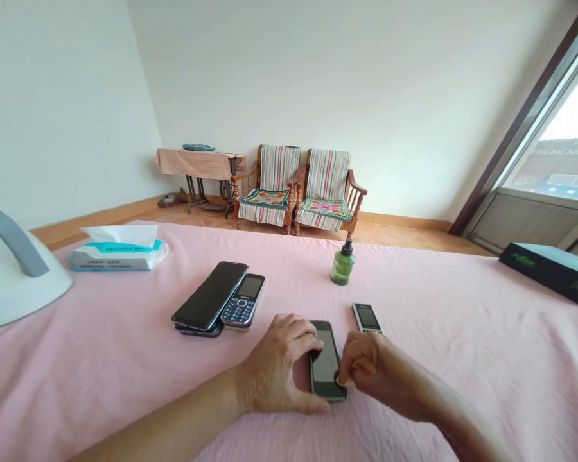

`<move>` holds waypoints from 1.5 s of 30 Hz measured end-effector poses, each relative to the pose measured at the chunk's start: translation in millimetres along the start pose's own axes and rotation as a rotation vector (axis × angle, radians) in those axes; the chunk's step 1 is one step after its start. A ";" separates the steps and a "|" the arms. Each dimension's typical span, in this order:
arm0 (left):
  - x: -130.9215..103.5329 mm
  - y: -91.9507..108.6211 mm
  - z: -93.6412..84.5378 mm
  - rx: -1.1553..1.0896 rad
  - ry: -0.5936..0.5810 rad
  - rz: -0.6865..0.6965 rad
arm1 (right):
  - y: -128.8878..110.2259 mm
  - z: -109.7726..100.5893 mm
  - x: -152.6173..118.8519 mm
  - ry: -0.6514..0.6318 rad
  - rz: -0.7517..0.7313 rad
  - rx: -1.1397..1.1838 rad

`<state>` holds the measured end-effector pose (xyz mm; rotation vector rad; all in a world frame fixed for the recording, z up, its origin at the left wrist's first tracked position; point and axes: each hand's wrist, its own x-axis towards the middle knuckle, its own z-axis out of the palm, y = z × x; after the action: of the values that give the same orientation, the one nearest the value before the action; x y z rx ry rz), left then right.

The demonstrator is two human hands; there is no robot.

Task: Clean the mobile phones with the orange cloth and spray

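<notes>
A dark smartphone (325,359) lies face up on the pink cloth in front of me. My left hand (282,366) grips it from its left side, with the thumb at the near end and the fingers at the far left edge. My right hand (378,367) is closed, its fingertips pressed to the lower right of the screen. Something small and yellowish shows at those fingers, too hidden to name. Just beyond my right hand lies a small keypad phone (367,317), its lower end hidden by the hand.
Stacked large phones (212,296) lie at left, beside a stack topped by a blue keypad phone (243,300). A green pump bottle (342,264) stands beyond. A tissue pack (118,253) and white appliance (14,276) are at left, a black box (549,273) at right.
</notes>
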<state>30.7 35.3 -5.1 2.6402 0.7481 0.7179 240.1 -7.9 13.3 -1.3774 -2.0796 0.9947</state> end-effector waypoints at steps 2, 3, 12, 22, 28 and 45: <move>0.3 -0.7 -2.0 -0.024 -0.007 0.001 | 0.5 -1.4 -0.2 0.031 -0.001 -0.008; 0.4 -1.5 -3.1 -0.038 -0.016 0.004 | -0.2 -2.6 -0.9 0.035 -0.010 -0.031; 0.7 -7.5 -5.1 -0.077 -0.055 0.026 | -9.9 1.9 -6.1 0.018 -0.108 -0.159; 0.2 -7.6 -2.9 -0.061 -0.057 0.026 | -12.7 -0.4 -8.0 -0.005 -0.107 -0.158; 0.7 -8.3 -2.9 -0.060 -0.059 0.028 | -12.3 13.4 -4.7 0.029 -0.197 -0.192; -0.4 -9.7 -1.5 -0.048 -0.066 0.038 | -12.8 15.2 -5.9 0.056 -0.169 -0.243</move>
<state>25.7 43.2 -7.9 2.6273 0.6567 0.6474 224.3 -21.2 13.6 -1.2976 -2.2890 0.6446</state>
